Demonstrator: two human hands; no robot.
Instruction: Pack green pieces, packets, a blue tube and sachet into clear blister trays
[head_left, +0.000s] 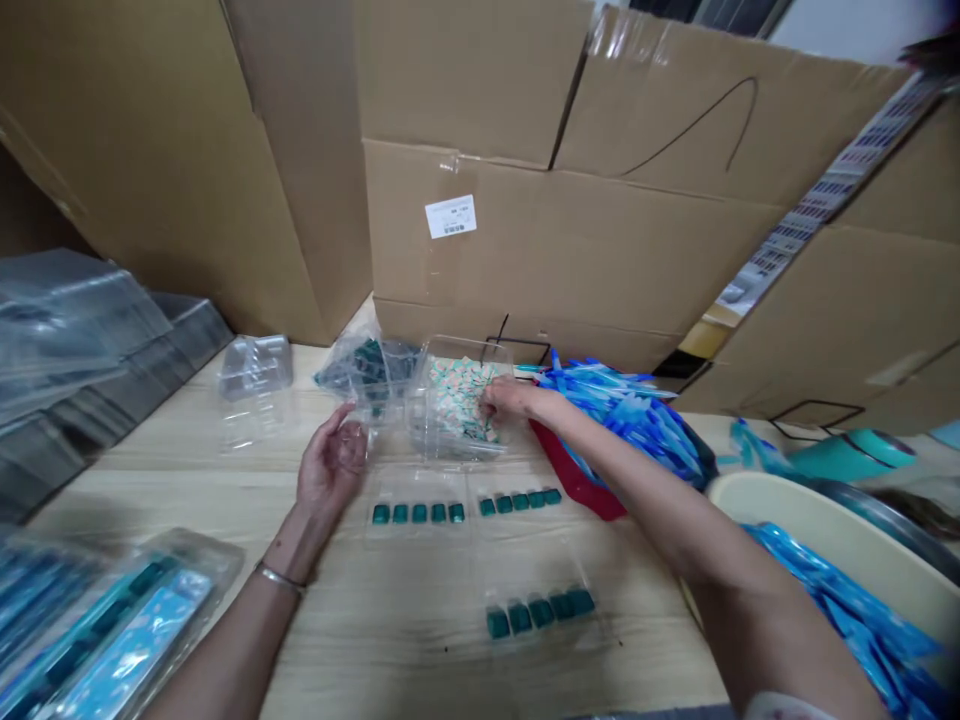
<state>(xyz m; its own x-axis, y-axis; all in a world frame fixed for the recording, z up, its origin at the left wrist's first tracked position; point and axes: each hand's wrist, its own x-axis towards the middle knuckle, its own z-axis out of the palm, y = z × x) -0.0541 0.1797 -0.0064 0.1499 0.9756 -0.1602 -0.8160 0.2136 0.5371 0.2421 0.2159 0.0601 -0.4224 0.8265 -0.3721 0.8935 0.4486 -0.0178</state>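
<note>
My left hand (334,460) is palm up, its fingers curled at the edge of a clear plastic package (367,425) that is hard to make out. My right hand (508,396) reaches into a clear plastic box (421,420) full of small pale pink and teal pieces (457,395). Its fingers are bent together among them, and their tips are hidden. Below the hands lie clear plastic trays with short rows of small dark green blocks: a left row (419,513), a right row (520,501) and a nearer row (540,612). Behind my left hand sits a clear bag of dark green pieces (371,362).
Cardboard walls (525,230) close off the back. Stacked clear packages (90,340) stand left, with filled blue packs (135,630) nearer. A heap of blue strips (622,410) on a red holder (570,475) and a cream tub (720,495) are at right. An open clear shell (255,375) lies left.
</note>
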